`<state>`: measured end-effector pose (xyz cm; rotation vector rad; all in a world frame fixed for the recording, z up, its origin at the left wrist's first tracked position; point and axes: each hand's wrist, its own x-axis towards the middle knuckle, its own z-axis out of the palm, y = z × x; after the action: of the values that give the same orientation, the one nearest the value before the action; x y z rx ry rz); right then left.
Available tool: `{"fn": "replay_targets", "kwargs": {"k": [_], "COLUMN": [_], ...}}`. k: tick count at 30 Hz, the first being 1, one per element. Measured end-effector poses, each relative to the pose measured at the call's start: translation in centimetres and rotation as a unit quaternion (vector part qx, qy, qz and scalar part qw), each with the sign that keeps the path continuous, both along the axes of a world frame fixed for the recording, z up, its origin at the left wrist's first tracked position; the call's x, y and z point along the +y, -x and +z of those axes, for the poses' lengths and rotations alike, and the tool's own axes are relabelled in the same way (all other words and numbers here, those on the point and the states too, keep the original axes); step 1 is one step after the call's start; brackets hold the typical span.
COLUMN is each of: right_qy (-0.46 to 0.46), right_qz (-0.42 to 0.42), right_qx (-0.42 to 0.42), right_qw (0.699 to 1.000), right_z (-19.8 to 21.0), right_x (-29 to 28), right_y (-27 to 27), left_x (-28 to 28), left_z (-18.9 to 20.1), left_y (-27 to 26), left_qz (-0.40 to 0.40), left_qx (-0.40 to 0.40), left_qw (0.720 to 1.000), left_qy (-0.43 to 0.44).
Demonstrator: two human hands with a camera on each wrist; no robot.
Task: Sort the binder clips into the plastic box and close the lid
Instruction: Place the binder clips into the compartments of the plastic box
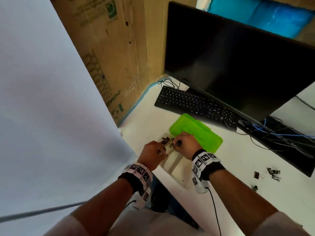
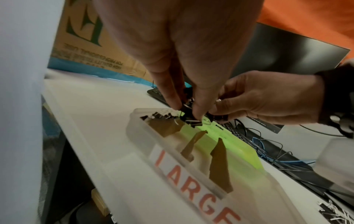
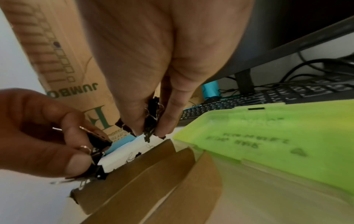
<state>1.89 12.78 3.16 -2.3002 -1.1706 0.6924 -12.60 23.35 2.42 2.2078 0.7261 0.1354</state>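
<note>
A clear plastic box [image 1: 177, 167] with brown cardboard dividers [image 2: 218, 163] and a red "LARGE" label [image 2: 191, 188] lies near the desk's front edge, its green lid [image 1: 197, 132] swung open behind it. Black binder clips [image 1: 165, 139] fill the far compartment. Both hands hover over that compartment. My left hand [image 1: 154, 151] pinches a bunch of black clips [image 3: 95, 150]. Just right of it, my right hand [image 1: 184, 143] pinches other black clips [image 3: 152, 121] between thumb and fingers. More loose clips [image 1: 272, 173] lie on the desk at the far right.
A black keyboard [image 1: 196, 106] and a dark monitor [image 1: 238, 65] stand behind the box. Tangled cables [image 1: 276, 133] run to the right. A cardboard carton [image 1: 105, 48] and a white panel [image 1: 42, 99] close off the left side.
</note>
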Motion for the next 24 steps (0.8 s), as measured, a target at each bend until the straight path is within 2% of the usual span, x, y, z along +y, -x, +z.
{"fn": "replay_targets", "kwargs": {"k": [9,14,24], "right_qy": [0.119,0.131,0.121], "right_qz": [0.125,0.124,0.117], "right_qx": [-0.042,-0.046,-0.038], "right_qw": [0.984,0.982,0.985], "right_z": [-0.4,-0.9,-1.2], "right_x": [2.9,2.8,2.5], "right_y": [1.3,1.2,1.0], "left_x": [0.7,0.7,0.6], "left_z": [-1.7,-2.0,-2.3], "left_y": [0.9,0.8,0.8], "left_qz": [-0.072,-0.106,-0.097], "left_qx": [0.029,0.041,0.035], "left_qw": [0.997,0.993,0.995], "left_qy": [0.020,0.010,0.007]}}
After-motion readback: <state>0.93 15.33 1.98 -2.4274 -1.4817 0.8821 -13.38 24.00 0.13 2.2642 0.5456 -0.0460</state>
